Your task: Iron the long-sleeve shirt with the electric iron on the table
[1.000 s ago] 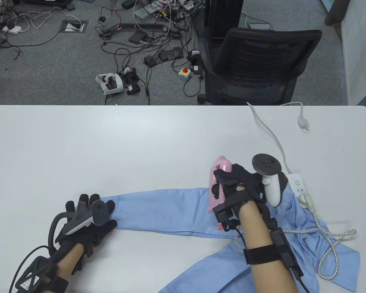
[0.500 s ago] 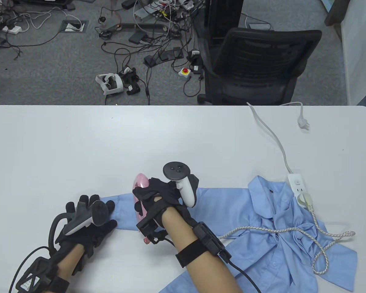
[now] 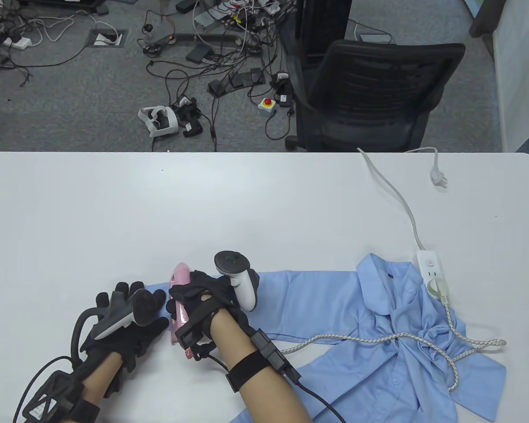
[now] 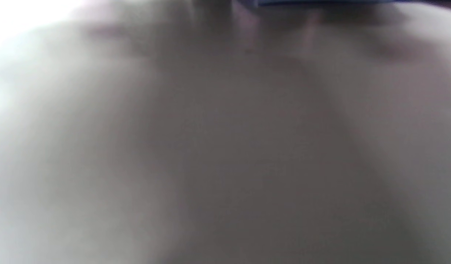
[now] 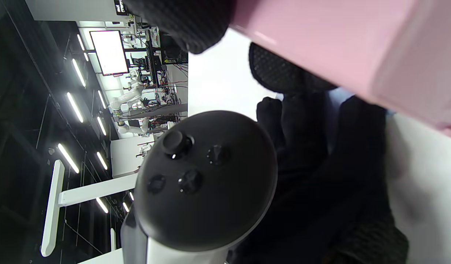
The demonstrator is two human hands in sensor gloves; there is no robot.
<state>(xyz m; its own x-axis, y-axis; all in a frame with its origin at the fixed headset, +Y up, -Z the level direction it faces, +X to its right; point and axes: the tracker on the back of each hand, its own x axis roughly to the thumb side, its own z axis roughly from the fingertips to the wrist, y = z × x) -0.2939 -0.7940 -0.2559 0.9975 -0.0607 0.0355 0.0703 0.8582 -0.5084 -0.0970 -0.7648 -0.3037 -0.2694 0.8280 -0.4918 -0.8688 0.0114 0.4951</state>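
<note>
A light blue long-sleeve shirt [image 3: 379, 308] lies on the white table [image 3: 203, 211], one sleeve stretched out to the left. My left hand [image 3: 132, 308] presses flat on the cuff end of that sleeve with straight fingers. Just to its right, my right hand [image 3: 194, 295] grips the handle of the pink iron [image 3: 178, 282], which rests on the sleeve close to the cuff. In the right wrist view the pink iron [image 5: 339, 47] fills the top right and my left hand's tracker [image 5: 207, 179] sits beside it. The left wrist view is a grey blur.
A white power strip [image 3: 432, 271] lies at the shirt's right, its cable [image 3: 392, 185] running to the far edge. The iron's braided cord [image 3: 379, 339] trails across the shirt. A black office chair [image 3: 370, 97] stands beyond the table among floor cables.
My right hand has slid the iron leftward along the sleeve, from near the shoulder to right beside the cuff. The left hand has stayed pressed on the cuff.
</note>
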